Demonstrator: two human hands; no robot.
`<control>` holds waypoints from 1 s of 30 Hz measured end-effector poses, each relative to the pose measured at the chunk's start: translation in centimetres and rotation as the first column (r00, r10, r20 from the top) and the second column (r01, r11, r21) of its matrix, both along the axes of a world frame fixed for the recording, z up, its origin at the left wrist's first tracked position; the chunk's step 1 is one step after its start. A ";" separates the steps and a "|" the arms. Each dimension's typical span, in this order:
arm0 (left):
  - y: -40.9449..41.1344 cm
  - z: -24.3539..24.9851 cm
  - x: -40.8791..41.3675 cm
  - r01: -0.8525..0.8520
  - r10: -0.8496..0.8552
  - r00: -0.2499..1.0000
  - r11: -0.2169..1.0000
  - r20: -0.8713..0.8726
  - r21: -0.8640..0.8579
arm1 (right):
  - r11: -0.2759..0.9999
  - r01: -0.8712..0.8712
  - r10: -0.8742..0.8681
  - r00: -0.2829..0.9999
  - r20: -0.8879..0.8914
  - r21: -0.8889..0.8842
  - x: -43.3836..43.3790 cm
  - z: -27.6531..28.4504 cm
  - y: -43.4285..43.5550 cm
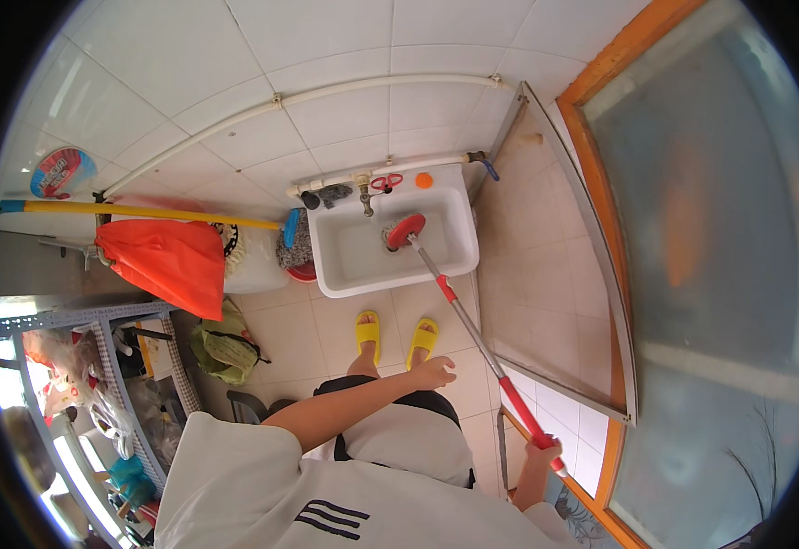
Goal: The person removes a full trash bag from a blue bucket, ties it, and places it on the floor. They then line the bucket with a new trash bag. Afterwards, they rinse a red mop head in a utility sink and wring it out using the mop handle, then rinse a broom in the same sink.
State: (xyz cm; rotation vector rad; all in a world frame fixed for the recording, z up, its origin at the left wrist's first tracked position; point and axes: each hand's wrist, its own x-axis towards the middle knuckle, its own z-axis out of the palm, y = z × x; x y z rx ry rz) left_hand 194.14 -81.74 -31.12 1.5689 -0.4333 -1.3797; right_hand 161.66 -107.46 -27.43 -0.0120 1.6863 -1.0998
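My right hand (543, 451) grips the red upper end of a mop handle (471, 326), which slants down toward a white sink (344, 285). The round red mop head (410, 230) rests tilted in the basin, with its grey strands partly hidden beneath it. My left hand (434, 374) holds nothing; its fingers are loosely bent and apart, in front of my shorts and short of the handle. Above the basin is a metal tap (364, 195). Red-handled scissors (386, 182), an orange round object (424, 180) and a dark scrubbing pad (334, 195) are at the sink's back edge.
A framed panel (550, 261) stands close by the sink's right side. To the left are a yellow-handled mop (166, 211), an orange-red bag (166, 257) and a green bag (224, 346) on the floor. Metal shelving (108, 357) holds bags. My yellow slippers (368, 329) face the sink.
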 end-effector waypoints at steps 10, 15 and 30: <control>4.8 3.1 3.5 0.063 -0.071 0.997 0.963 0.022 0.264 | 0.882 0.200 -0.211 0.977 -0.022 0.427 -4.7 -8.9 5.8; 6.6 1.0 2.7 -0.021 0.027 1.000 0.954 -0.014 0.300 | 0.825 0.177 -0.194 0.981 -0.025 0.537 -6.6 -10.3 6.2; 6.5 0.2 2.1 -0.031 0.046 0.998 0.955 -0.043 0.296 | 0.702 0.258 -0.352 0.936 0.009 0.664 -7.8 -10.4 8.9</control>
